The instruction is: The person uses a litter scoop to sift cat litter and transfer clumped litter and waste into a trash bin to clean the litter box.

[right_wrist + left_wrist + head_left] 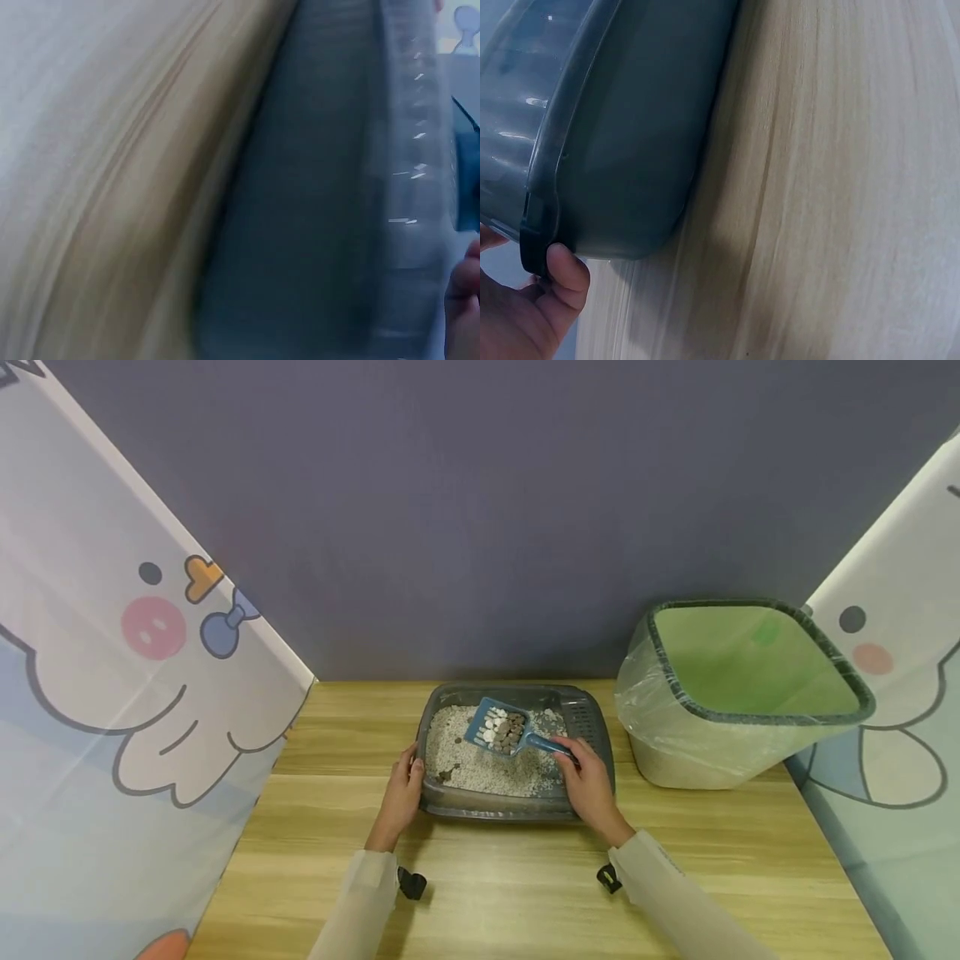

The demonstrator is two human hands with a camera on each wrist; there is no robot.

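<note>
A dark grey litter box [498, 810] holds pale granular litter [480, 774] with a few brown lumps in it. My left hand [402, 792] grips the box's left rim, its thumb on the outer side in the left wrist view. In my right hand [588, 783] is the handle of a blue slotted litter scoop [540, 742], over the middle of the box. Brown lumps [512, 732] and white lumps [492, 723] lie on the scoop's blade. The right wrist view is blurred and shows the box's outer wall [300, 187], with part of the scoop [467, 180] at the edge.
To the right of the box stands a bin [678, 764] with a dark green rim, lined with a clear plastic bag [647, 697]. Wood-grain tabletop [510, 893] lies under everything. A dark panel [480, 527] rises behind, and cartoon-printed sheets [97, 668] flank both sides.
</note>
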